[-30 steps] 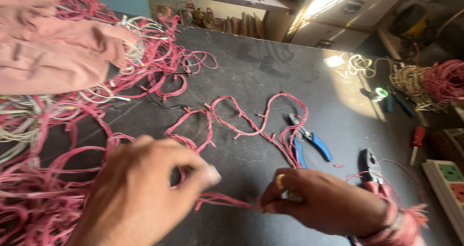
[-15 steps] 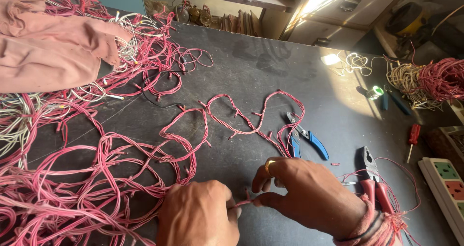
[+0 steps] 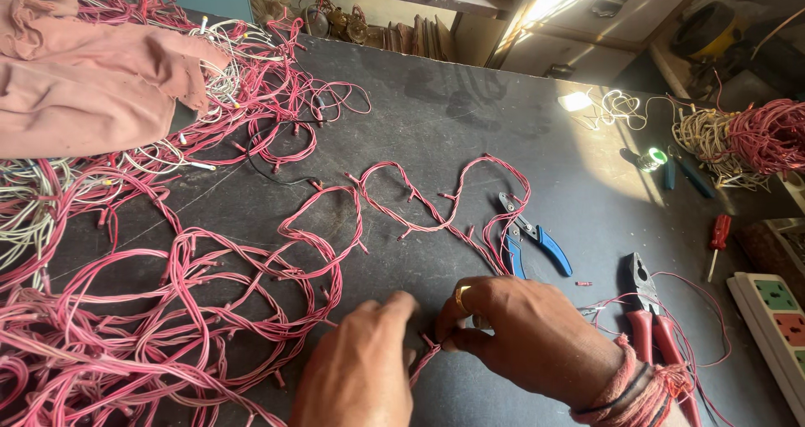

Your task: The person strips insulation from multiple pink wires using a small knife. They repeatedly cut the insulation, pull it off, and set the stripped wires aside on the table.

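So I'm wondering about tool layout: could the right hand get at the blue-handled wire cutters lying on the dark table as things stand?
Probably yes. The blue-handled wire cutters lie just beyond the right hand, with only bare table between; that hand is pinching the pink twisted wire, though.

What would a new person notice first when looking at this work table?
Most striking is the big tangle of pink-red wires covering the left side of the dark table, with a pink cloth at the far left. At the near edge, the left hand and right hand pinch one twisted wire strand between them. Blue-handled cutters and red-handled pliers lie to the right.
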